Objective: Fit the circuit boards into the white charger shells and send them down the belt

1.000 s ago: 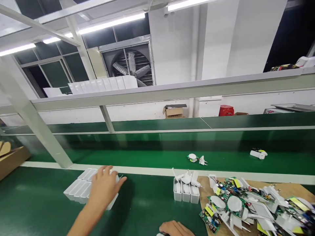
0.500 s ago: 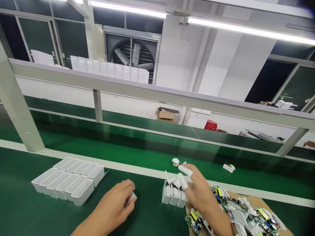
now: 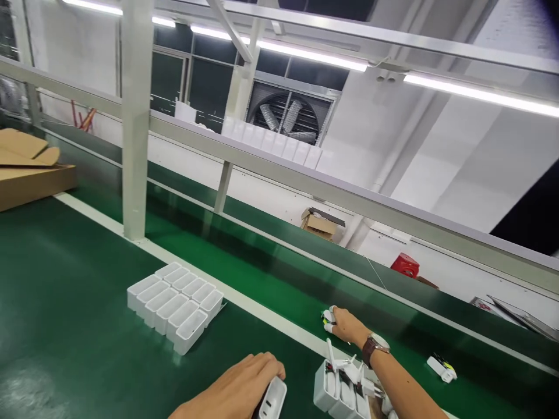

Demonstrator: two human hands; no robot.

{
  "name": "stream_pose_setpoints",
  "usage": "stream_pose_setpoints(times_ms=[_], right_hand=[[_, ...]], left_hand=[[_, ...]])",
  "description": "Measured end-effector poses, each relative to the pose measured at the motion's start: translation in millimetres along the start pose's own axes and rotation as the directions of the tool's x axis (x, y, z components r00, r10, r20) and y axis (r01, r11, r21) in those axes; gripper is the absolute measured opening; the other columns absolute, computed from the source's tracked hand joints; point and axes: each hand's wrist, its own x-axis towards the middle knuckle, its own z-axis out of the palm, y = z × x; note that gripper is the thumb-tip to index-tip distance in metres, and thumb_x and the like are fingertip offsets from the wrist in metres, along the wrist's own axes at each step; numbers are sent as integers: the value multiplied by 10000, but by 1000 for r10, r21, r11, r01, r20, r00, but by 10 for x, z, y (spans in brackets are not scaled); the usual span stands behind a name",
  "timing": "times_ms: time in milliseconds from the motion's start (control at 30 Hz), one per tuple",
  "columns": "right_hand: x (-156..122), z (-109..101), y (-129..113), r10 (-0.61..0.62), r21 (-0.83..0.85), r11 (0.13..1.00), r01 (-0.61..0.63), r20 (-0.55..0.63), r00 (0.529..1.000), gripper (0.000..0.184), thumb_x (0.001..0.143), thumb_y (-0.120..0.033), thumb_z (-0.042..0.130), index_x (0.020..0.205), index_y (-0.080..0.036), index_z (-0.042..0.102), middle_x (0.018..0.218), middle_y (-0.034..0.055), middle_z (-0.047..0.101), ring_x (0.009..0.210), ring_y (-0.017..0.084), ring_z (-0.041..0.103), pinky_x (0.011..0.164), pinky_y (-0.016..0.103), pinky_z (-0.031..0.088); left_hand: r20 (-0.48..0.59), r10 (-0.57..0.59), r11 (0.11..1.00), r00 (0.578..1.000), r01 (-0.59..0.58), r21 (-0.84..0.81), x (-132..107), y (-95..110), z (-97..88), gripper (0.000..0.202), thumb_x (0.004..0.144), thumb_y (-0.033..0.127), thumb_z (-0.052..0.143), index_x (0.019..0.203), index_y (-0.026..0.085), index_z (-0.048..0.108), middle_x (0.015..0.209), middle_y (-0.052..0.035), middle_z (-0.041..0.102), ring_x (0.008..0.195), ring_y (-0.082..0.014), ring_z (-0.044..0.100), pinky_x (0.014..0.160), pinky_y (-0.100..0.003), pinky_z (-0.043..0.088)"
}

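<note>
My left hand is near the bottom edge, fingers curled round a white charger shell that stands on the green bench. My right hand, with a watch on the wrist and white finger cots, reaches across the white divider onto the conveyor belt and closes on a small charger part with a green and yellow board. A short row of white shells with plug parts sits just below that forearm.
A block of several empty white shells lies on the bench to the left. Another charger piece rides the belt at right. A white frame post rises from the divider; a cardboard box sits far left.
My right hand has moved from the row of shells out onto the belt and closed on the small part. My left hand still holds a shell. The view has swung left and up.
</note>
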Motion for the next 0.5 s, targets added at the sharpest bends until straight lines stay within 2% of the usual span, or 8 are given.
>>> stream_pose_setpoints(times_ms=[67, 133, 233, 300, 367, 433, 500], right_hand=[[22, -99, -32, -22, 41, 999, 23, -34, 999, 310, 1014, -379, 705, 1242, -173, 671, 1249, 78, 697, 1077, 234, 705, 941, 459, 603], [-44, -259, -54, -47, 111, 992, 58, -100, 994, 321, 1002, -355, 710, 1256, -164, 664, 1257, 92, 699, 1116, 253, 697, 995, 486, 575], [-392, -477, -127, -86, 265, 954, 140, -207, 975, 430, 985, -277, 638, 1392, -146, 593, 1348, 146, 682, 1222, 275, 675, 1110, 447, 509], [-801, -484, -237, -120, 372, 905, 209, -248, 961, 482, 1005, -317, 543, 1471, -196, 541, 1449, 121, 642, 1274, 246, 660, 1128, 376, 503], [-1268, -317, -402, -142, 478, 844, 242, -236, 961, 476, 1021, -428, 513, 1460, -253, 570, 1405, 89, 683, 1179, 237, 715, 1034, 356, 571], [-1670, -3, -590, -126, 727, 664, 176, -123, 984, 516, 1022, -527, 504, 1450, -252, 593, 1225, 99, 763, 948, 240, 777, 823, 357, 638], [-1916, 354, -749, -96, 844, 531, 79, -33, 995, 534, 1014, -582, 491, 1392, -236, 643, 1024, 83, 792, 788, 232, 773, 675, 336, 633]], left_hand=[[15, -37, 999, 999, 37, -15, -43, 3, -35, 796, 831, 511, 838, 1523, 363, 474, 1550, -95, 571, 1450, -416, 517, 1229, -577, 397], [44, -80, 997, 996, 80, 5, -69, 14, -68, 944, 801, 493, 868, 1606, 343, 398, 1647, -125, 471, 1548, -458, 372, 1267, -652, 308], [78, -72, 997, 994, 72, -4, -62, 16, -94, 985, 795, 483, 875, 1632, 335, 377, 1653, -132, 466, 1549, -469, 364, 1261, -686, 300], [64, -36, 999, 997, 38, -23, -45, 0, -89, 957, 800, 395, 875, 1625, 353, 391, 1627, -102, 507, 1535, -445, 405, 1272, -667, 302], [50, -30, 999, 998, 31, -11, -39, -25, -74, 930, 807, 289, 843, 1620, 361, 399, 1617, -76, 523, 1530, -421, 423, 1279, -637, 317], [30, -38, 999, 999, 37, 22, -45, -46, -60, 898, 828, 209, 770, 1626, 361, 386, 1632, -62, 505, 1537, -405, 417, 1267, -599, 364], [8, -40, 998, 999, 40, 44, -54, -54, -52, 874, 854, 145, 681, 1639, 352, 356, 1646, -62, 484, 1533, -378, 432, 1248, -551, 413]])
